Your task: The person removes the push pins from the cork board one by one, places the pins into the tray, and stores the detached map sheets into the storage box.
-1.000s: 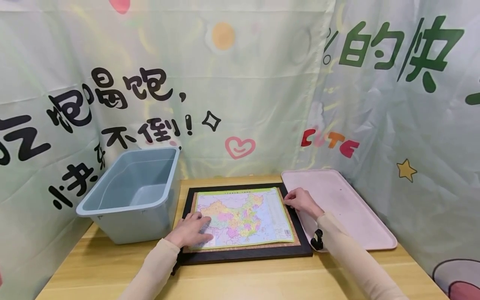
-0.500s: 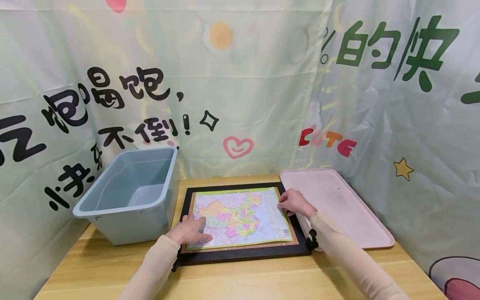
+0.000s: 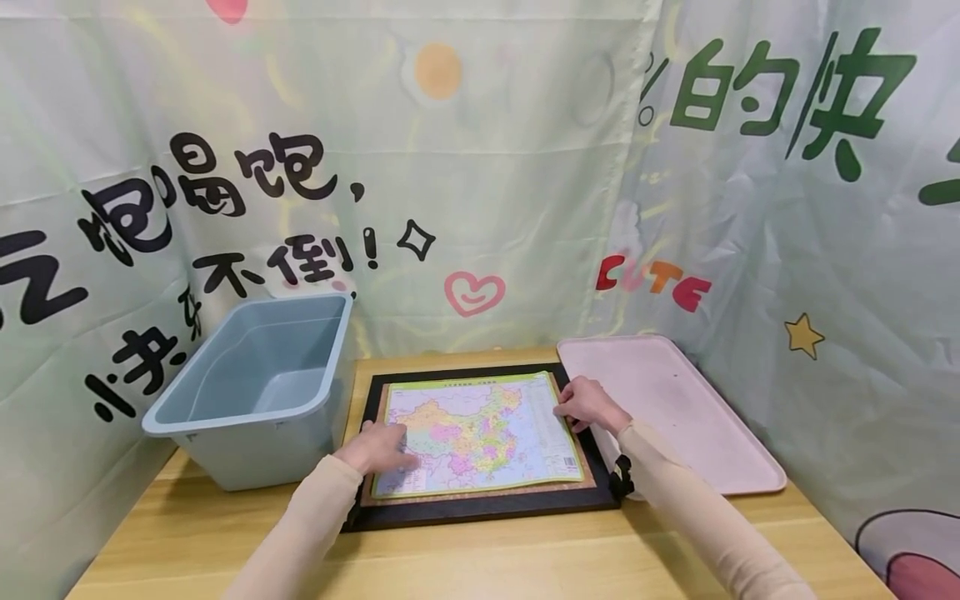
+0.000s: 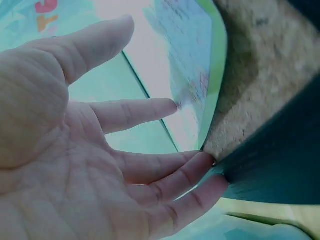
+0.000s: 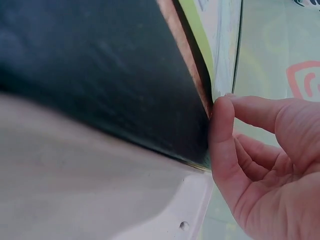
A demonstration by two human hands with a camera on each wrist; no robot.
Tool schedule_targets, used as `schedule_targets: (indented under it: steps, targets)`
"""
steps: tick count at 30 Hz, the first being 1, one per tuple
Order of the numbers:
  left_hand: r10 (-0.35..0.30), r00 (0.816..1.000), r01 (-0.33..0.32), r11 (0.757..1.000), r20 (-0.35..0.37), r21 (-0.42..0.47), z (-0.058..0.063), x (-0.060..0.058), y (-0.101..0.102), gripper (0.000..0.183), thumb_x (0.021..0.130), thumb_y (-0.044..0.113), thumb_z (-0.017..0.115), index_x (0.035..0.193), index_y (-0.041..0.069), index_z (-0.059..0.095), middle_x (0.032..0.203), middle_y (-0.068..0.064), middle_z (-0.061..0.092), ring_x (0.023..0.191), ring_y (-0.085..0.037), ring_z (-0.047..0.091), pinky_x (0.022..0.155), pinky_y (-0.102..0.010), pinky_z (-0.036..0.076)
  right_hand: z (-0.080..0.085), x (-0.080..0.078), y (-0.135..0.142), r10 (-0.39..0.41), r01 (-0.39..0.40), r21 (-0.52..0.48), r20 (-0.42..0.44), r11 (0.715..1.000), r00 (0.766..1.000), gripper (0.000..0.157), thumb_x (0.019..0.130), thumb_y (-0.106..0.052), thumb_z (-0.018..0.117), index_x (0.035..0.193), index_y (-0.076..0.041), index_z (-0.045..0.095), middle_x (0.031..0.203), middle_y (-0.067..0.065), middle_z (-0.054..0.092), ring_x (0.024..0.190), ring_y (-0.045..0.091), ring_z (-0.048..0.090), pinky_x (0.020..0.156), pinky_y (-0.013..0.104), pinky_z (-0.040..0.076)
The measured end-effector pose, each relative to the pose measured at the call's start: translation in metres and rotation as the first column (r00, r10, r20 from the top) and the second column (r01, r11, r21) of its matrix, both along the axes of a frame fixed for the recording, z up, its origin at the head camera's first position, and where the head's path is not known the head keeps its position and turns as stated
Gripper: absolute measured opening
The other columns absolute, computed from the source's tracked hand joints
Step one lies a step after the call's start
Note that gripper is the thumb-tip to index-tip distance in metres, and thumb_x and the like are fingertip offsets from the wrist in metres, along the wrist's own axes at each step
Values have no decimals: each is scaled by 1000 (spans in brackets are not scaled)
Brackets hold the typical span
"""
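A colourful printed map [image 3: 465, 437] with a green border lies over a cork board [image 3: 480, 495] set in a black frame [image 3: 487, 507]. My right hand [image 3: 590, 404] pinches the map's right edge between thumb and index finger; the right wrist view shows that edge [image 5: 202, 47] raised off the cork. At the map's left side is my left hand [image 3: 377, 448], its fingers extended and spread. In the left wrist view, the lower fingertips [image 4: 218, 182] meet the cork and frame border, and the index finger overlaps the map.
A blue-grey plastic bin [image 3: 247, 429] stands to the left of the frame. At the right lies a pink tray [image 3: 690, 417], its near-left side next to the frame. A printed fabric curtain [image 3: 480, 192] rises behind the wooden table [image 3: 450, 558].
My right hand has shifted slightly left from the frame's side onto the map's edge, which it now pinches. The left hand has drawn back a little towards the map's left edge.
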State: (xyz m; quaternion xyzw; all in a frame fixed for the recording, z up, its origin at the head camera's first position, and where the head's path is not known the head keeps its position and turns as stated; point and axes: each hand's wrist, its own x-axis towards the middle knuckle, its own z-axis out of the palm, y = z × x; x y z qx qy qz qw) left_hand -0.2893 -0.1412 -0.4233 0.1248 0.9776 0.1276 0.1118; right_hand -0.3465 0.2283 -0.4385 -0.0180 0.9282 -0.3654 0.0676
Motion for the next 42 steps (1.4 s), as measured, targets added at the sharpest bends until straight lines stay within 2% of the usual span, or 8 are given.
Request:
schedule_targets:
  steps: [4,12,19,25,31,34,37,42]
  targets:
    - [-4,1000,3,1000,-23,-15,-1,-3,0,53,80,32,81,120,2,63,113,-14,67,98,-34,52,89,-50,44,1,1,0,-1,1,-6,10,1000,1000,11,87,-7,71,91,3,68,73,10,64,57,17,63,54,31,57]
    - [4,998,-4,1000,-63,-3,-4,-5,0,35,76,29,85,97,9,65,92,-4,67,89,-29,51,83,-45,42,0,2,4,8,-8,-53,4,999,1000,19,87,-8,71,99,3,62,77,10,61,62,17,61,56,32,57]
    - [36,997,-36,999,-62,-1,-3,-5,1,46,74,31,86,109,8,66,110,-9,67,106,-36,54,87,-51,45,-3,3,5,11,-10,-109,13,994,1000,29,86,-8,72,107,5,57,85,12,61,69,20,62,57,34,57]
    - [68,995,-67,998,-74,16,-2,-1,0,49,71,31,88,108,8,65,104,-11,63,99,-33,52,83,-51,45,-7,3,4,14,-11,-167,16,986,1000,32,88,-5,70,113,5,53,89,14,62,74,21,62,60,35,56]
    - [105,991,-101,993,-81,53,-7,-1,-2,56,71,30,89,115,6,64,111,-15,60,102,-33,51,88,-53,44,-6,5,4,31,-29,-249,3,968,1000,44,90,-4,67,130,8,52,98,15,62,79,18,63,68,36,57]
    - [118,990,-112,991,-79,69,-7,-2,-3,56,71,29,88,116,6,64,108,-14,59,100,-32,50,88,-51,44,-5,5,5,37,-39,-288,-11,957,999,43,93,-5,64,132,9,52,103,16,62,81,18,64,68,37,58]
    - [128,989,-121,988,-70,101,-7,-2,-3,62,71,28,89,122,4,62,111,-15,59,102,-33,50,90,-52,44,-6,5,5,38,-38,-312,-8,949,999,40,95,-7,62,131,7,53,108,18,65,82,18,67,66,36,57]
    - [163,985,-149,969,-57,199,-9,1,-4,76,73,22,87,138,0,53,125,-23,52,107,-33,51,94,-52,46,-9,7,6,35,-36,-351,-8,936,999,40,97,-8,60,132,8,52,111,21,67,81,18,69,66,36,58]
